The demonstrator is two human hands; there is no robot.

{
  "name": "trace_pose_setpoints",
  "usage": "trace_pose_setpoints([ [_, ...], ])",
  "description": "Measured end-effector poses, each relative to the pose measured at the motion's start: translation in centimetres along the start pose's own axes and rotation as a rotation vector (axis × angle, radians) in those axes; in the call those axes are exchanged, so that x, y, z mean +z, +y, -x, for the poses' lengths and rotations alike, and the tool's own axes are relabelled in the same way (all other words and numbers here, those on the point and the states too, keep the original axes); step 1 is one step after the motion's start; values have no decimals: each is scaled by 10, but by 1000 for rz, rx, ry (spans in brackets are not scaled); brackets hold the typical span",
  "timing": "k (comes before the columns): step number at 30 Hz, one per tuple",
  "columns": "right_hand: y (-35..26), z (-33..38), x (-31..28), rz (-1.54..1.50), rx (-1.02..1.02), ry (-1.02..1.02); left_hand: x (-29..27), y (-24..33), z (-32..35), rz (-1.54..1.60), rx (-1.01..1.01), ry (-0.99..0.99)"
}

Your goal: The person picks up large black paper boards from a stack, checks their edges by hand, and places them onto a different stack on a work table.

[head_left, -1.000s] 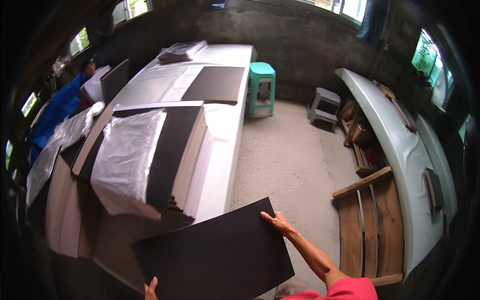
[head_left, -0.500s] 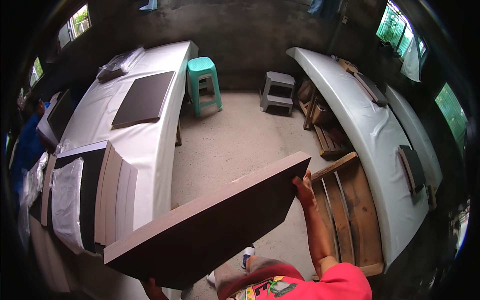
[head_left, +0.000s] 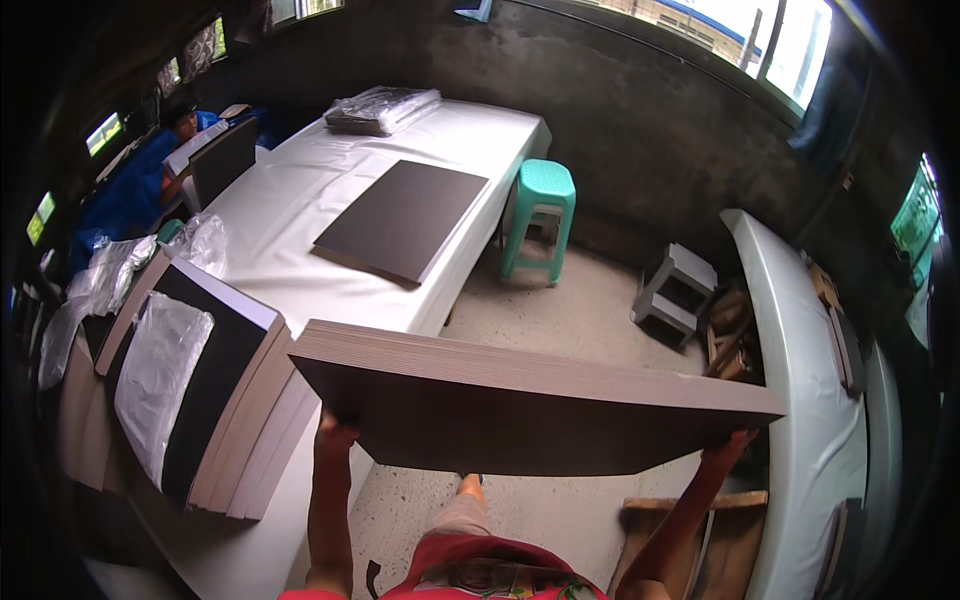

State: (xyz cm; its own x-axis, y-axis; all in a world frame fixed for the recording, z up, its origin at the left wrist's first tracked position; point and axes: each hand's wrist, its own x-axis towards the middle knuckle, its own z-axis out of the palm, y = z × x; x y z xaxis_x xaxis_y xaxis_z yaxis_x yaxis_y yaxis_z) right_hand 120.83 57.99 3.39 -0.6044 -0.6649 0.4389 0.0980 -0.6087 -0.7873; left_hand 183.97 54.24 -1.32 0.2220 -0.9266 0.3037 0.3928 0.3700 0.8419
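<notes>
Dark gray walls (head_left: 620,170) stand around the room, and light comes in through a big window (head_left: 690,25) high up at the back. Below is a pale floor (head_left: 590,310). On the left is a long surface (head_left: 495,140) with a shiny white cover on it. One flat, dark board (head_left: 400,220) lies near its middle, and a pack in clear plastic (head_left: 383,108) sits at the far end. Closer, on the left, a tall pile of boards (head_left: 250,430) has a clear plastic sheet (head_left: 165,380) on its dark front.

Both hands are holding one thick stack of dark boards (head_left: 530,395). The left hand (head_left: 337,430) grips it near its left end, and the right hand (head_left: 730,447) grips it near its right end. Some of the fingers are hidden. The stack is up in front of the red shirt (head_left: 490,565), over the floor, with its striped edge on top and its dark, flat side below that. Its left end looks close to the tall pile, but I can't tell if they touch.

Past the stack, a green stool (head_left: 548,180) stands beside the white surface, and a gray step stool (head_left: 676,290) is farther right. Wooden slats (head_left: 645,545) are low down near the right arm. Far left, another person (head_left: 173,187) is next to an upright dark board (head_left: 223,162).
</notes>
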Motion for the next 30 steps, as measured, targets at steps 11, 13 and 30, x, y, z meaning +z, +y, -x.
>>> trace_pose_setpoints([
  [11, 173, -200, 200, -112, -20, -173, -5, -44, -323, -310, 126, -121],
  [13, 213, -227, 251, -212, 3, -239, -11, -28, -373, -237, 96, -80],
  [30, 412, -288, 583, -124, 103, -630, -128, 10, -558, -1198, -32, 558],
])
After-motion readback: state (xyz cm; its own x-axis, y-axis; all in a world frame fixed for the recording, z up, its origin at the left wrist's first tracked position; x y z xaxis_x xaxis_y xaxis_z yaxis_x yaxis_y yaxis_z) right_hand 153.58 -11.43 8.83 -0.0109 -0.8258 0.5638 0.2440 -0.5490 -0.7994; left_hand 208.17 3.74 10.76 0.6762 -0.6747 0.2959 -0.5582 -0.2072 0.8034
